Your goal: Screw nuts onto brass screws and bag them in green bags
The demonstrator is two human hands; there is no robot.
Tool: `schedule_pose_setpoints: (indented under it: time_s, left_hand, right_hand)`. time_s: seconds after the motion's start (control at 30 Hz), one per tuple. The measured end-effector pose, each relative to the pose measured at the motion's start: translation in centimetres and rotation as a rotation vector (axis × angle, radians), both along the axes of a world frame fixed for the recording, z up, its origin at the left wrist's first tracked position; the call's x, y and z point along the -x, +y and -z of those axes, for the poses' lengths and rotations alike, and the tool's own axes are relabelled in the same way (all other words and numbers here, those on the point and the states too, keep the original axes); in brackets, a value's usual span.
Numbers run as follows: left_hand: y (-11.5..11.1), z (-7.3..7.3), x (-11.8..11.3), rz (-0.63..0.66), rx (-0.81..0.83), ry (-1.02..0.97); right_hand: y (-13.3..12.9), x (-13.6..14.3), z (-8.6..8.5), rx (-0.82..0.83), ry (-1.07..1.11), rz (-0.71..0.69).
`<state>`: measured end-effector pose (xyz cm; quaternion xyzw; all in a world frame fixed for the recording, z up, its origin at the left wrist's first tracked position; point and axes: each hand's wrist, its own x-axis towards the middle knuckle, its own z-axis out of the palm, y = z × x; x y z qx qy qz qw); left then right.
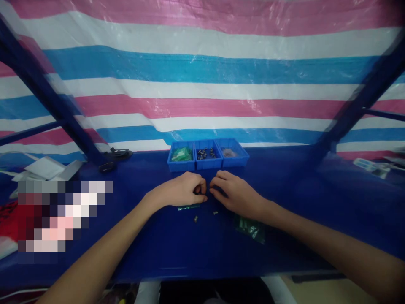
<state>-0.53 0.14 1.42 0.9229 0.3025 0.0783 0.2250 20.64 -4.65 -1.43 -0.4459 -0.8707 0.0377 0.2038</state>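
My left hand (186, 188) is over the blue table, its fingers curled in toward the thumb. Facing it a short gap away, my right hand (232, 192) also has bent fingers drawn together. Whatever either hand pinches is too small or hidden to name. Just below them two small metal screws (195, 219) lie loose on the tabletop. A green-tinted clear plastic bag (251, 230) is partly under my right wrist. The edge of another green plastic bag (189, 207) shows beneath my left hand.
Behind my hands stands a blue three-compartment bin (209, 164), holding green bags, small metal parts and pale pieces. Blue frame posts (60, 114) rise on both sides before a striped plastic sheet (202, 67). White papers (47, 169) and black items (117, 154) are at left.
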Motion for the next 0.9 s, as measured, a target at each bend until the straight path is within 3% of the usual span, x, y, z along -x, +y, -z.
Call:
schedule_pose_setpoints:
  time_s: [0.47, 0.9]
  left_hand:
    - [0.1, 1.1, -0.5, -0.002, -0.122, -0.158]
    - [-0.3, 1.8, -1.9, -0.173, 0.111, -0.533]
  right_hand:
    - [0.4, -0.4, 0.3, -0.028, 0.056, -0.008]
    - [1.1, -0.8, 0.4, -0.119, 0.124, 0.011]
